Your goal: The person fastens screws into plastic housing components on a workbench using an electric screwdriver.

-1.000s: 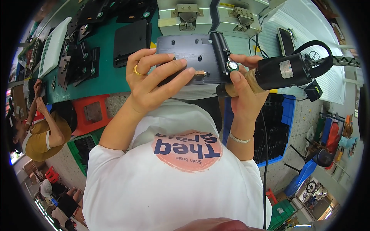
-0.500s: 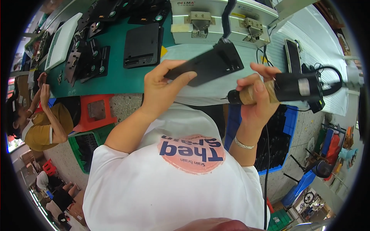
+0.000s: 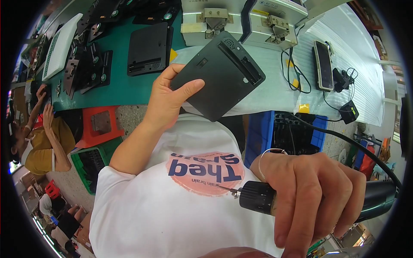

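My left hand grips a flat black square panel by its left corner, thumb on top. A slot and a round patch of small holes show on the panel's face. My right hand is wrapped round an electric screwdriver close to my chest at the lower right. The screwdriver's bit points left, apart from the panel. A black cable runs from the tool's rear end. Similar black panels lie stacked on the green mat beyond my left hand.
Metal brackets and a white tray lie at the left. A silver case with clamps stands at the back. A phone-like device rests at the right. Below the table are a blue crate and red stool; a co-worker sits left.
My left hand has turned the panel so its slotted face shows. My right hand has drawn the screwdriver down and nearer to my body, away from the panel.
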Motion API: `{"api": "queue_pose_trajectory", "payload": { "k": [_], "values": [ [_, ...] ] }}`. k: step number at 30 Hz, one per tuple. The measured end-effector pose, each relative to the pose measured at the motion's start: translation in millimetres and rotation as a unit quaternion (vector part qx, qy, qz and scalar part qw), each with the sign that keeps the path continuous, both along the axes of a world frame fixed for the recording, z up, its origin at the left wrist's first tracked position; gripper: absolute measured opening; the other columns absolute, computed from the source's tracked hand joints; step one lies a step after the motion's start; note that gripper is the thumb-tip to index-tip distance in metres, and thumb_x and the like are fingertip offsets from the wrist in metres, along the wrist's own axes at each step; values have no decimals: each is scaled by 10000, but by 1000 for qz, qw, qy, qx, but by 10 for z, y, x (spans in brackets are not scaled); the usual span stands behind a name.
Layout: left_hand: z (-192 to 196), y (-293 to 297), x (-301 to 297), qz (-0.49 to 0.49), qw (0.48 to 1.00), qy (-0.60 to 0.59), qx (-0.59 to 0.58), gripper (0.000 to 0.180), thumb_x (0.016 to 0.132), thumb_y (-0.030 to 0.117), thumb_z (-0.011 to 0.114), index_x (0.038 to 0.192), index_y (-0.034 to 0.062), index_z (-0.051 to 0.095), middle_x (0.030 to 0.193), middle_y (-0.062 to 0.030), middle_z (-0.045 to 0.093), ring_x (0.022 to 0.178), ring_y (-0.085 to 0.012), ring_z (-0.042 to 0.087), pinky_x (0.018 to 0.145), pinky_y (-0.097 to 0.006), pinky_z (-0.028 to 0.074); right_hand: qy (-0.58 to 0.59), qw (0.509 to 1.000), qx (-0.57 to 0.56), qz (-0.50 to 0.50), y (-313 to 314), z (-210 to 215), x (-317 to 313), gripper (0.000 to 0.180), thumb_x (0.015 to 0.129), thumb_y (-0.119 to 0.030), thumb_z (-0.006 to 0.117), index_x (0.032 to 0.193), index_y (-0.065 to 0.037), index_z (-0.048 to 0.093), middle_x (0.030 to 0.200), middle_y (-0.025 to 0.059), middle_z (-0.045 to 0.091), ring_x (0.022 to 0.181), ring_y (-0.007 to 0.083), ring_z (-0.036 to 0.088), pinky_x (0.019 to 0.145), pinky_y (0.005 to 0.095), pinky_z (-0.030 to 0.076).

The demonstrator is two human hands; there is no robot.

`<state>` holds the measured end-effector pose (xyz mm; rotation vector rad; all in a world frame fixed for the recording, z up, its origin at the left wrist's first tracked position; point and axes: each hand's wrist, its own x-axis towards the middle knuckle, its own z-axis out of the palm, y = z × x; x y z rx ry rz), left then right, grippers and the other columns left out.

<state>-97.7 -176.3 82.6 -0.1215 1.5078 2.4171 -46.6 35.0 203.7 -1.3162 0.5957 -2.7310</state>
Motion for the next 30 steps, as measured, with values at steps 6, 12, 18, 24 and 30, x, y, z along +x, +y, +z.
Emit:
{"api": "queue_pose_trajectory", "payload": {
  "k": [6, 12, 18, 24, 30],
  "values": [
    [-8, -20, 0, -14, 999, -27, 38, 242, 907, 41, 771, 1096, 54, 620, 1034, -75, 728, 908, -124, 712, 788, -279, 602, -4, 987, 89, 136, 80, 121, -244, 156, 956, 14, 662, 978, -128, 599, 980, 39, 643, 977, 228, 719, 780, 255, 628],
    [-17, -40, -9, -9, 996, -64, 62, 255, 911, 32, 762, 1114, 55, 610, 1038, -87, 726, 906, -145, 726, 764, -281, 617, -3, 982, 99, 160, 26, 141, -332, 100, 987, -33, 639, 973, -117, 588, 997, 50, 643, 954, 236, 710, 755, 257, 631],
    [-57, -106, 6, 7, 996, -67, 53, 264, 909, 33, 764, 1124, 54, 612, 1045, -88, 728, 918, -150, 726, 776, -296, 618, -65, 991, 60, 101, -118, 128, -211, 145, 973, -9, 654, 892, -113, 591, 953, 46, 652, 938, 235, 706, 730, 224, 626],
    [-40, -130, 93, 31, 997, -30, 66, 270, 888, 12, 782, 1109, 38, 628, 1049, -85, 729, 920, -140, 717, 807, -304, 604, -105, 989, 71, 71, -65, 184, -131, 196, 949, 29, 667, 838, -119, 600, 893, 26, 664, 895, 210, 712, 718, 229, 626],
    [-51, -475, 113, 130, 882, 392, -228, 268, 843, -32, 789, 1067, 28, 653, 1032, -127, 730, 893, -206, 662, 772, -314, 558, -111, 985, 96, 91, -112, 221, -171, 215, 914, 61, 689, 841, -117, 592, 926, 23, 662, 911, 216, 715, 719, 227, 625]
  ]
}}
